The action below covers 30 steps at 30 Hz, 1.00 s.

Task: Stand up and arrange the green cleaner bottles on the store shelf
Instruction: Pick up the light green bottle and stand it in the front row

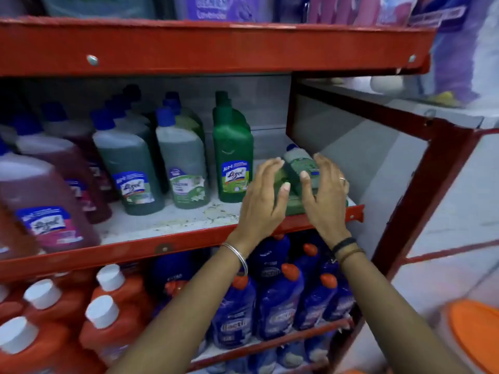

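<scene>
Several green cleaner bottles [299, 168] lie flat in a small pile at the right end of the middle shelf [162, 220]. My left hand [263, 195] hovers at the pile's left side, fingers spread. My right hand [324, 190] is at its right side, fingers apart and curled over the top bottle, gripping nothing. An opaque green bottle [232, 152] stands upright just left of the pile, with another behind it. Further left stand translucent green bottles [183, 160] with blue caps.
Pink cleaner bottles [46, 201] fill the shelf's left end. The red upper shelf edge [216, 47] overhangs closely. Below are orange bottles [108, 314] and blue bottles [275, 306]. A red rack post [421, 195] stands right; an orange lid [475, 333] sits lower right.
</scene>
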Tool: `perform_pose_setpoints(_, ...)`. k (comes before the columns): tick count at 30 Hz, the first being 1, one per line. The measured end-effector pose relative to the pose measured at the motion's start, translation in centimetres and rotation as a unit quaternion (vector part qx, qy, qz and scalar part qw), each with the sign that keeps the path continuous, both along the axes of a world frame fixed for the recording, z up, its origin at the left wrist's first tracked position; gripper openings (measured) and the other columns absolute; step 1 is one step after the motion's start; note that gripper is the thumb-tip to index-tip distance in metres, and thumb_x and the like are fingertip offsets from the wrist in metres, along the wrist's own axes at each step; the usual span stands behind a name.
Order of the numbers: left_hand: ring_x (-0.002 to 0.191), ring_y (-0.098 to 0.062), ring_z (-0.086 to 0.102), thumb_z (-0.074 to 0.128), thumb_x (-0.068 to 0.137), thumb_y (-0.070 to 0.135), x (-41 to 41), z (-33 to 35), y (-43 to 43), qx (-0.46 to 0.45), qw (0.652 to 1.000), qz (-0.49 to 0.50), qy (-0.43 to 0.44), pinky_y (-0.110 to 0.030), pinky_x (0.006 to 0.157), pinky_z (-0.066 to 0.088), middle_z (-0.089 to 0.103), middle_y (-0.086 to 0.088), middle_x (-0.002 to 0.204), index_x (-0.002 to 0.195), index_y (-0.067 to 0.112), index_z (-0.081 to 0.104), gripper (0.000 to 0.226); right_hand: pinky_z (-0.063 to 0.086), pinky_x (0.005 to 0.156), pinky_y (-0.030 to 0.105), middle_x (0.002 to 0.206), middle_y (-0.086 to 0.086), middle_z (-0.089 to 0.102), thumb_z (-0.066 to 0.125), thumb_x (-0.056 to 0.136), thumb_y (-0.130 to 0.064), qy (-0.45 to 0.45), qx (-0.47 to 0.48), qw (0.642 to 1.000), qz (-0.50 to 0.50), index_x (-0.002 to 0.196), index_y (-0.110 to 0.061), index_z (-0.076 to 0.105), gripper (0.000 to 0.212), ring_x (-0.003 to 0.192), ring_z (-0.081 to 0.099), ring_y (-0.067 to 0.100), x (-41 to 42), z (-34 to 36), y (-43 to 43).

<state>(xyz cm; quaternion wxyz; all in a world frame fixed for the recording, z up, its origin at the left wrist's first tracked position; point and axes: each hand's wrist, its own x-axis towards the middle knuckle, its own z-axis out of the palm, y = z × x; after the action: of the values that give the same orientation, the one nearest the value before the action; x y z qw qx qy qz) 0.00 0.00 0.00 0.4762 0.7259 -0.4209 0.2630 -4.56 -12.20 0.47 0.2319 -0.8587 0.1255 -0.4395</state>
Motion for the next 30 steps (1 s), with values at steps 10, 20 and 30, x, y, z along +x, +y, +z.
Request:
perform_pose_setpoints(10, 0.132, -0.035, 0.037, 0.032, 0.094, 0.046, 4.0, -0.5, -7.9, 0.13, 0.926, 0.076, 0.347, -0.046, 0.11, 0.031, 0.038, -0.02, 0.145, 0.143, 0.006, 0.019, 0.064, 0.039, 0.064, 0.027, 0.099, 0.02, 0.066, 0.052, 0.087, -0.042, 0.246, 0.175, 0.952, 0.04, 0.094, -0.002, 0.061, 0.042, 0.08, 0.059, 0.029, 3.3, 2.9, -6.6)
perform_pose_setpoints(20, 0.122, -0.022, 0.042, 0.052, 0.083, 0.04, 0.9, 2.6, -6.4, -0.065, 0.924, 0.014, 0.377, -0.038, 0.109, 0.035, 0.039, -0.007, 0.128, 0.13, 0.011, 0.037, 0.057, 0.053, 0.053, 0.016, 0.082, 0.006, 0.072, 0.061, 0.083, -0.036, 0.14, 0.42, 0.868, 0.223, 0.09, -0.011, 0.068, 0.027, 0.063, 0.07, 0.009, 3.2, 3.6, -3.7)
perform_pose_setpoints(30, 0.083, 0.004, 0.058, 0.05, 0.092, 0.006, -0.8, 2.3, 6.1, -0.132, 0.901, -0.075, 0.407, -0.006, 0.064, 0.048, 0.058, 0.012, 0.1, 0.116, 0.027, 0.039, 0.034, 0.056, 0.076, 0.03, 0.101, 0.006, 0.066, 0.06, 0.086, -0.021, 0.038, 0.421, 0.845, 0.327, 0.103, -0.015, 0.05, 0.02, 0.089, 0.067, 0.018, 2.3, 1.9, 7.1)
